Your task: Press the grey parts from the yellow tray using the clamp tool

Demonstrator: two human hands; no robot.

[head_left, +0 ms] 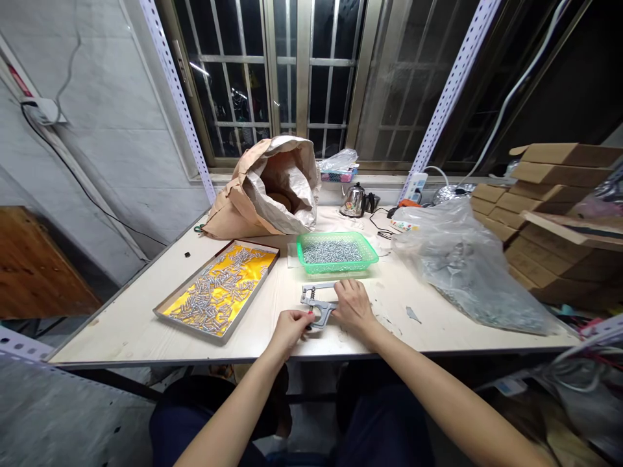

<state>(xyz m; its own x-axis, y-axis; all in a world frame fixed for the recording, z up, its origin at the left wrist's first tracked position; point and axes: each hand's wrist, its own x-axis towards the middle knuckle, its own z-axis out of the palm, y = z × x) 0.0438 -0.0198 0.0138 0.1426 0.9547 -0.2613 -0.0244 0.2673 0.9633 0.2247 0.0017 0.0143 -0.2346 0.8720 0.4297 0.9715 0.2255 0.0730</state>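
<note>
A small metal hand press tool [315,299] lies on the pale table near its front edge. My right hand [353,303] rests on the tool's right side, fingers curled over it. My left hand [291,326] is pinched at the tool's near end, holding something tiny that I cannot make out. Just behind the tool stands a green plastic basket [337,252] full of small metal pieces. To the left lies a flat tray with yellow lining [220,288], scattered with several of the same metal pieces.
A crumpled brown paper sack [270,188] sits at the back left of the table. A large clear plastic bag [467,266] lies right, beside stacked cardboard boxes [549,194]. A kettle [354,200] stands by the windowsill. The table edge [195,359] runs in front of my knees.
</note>
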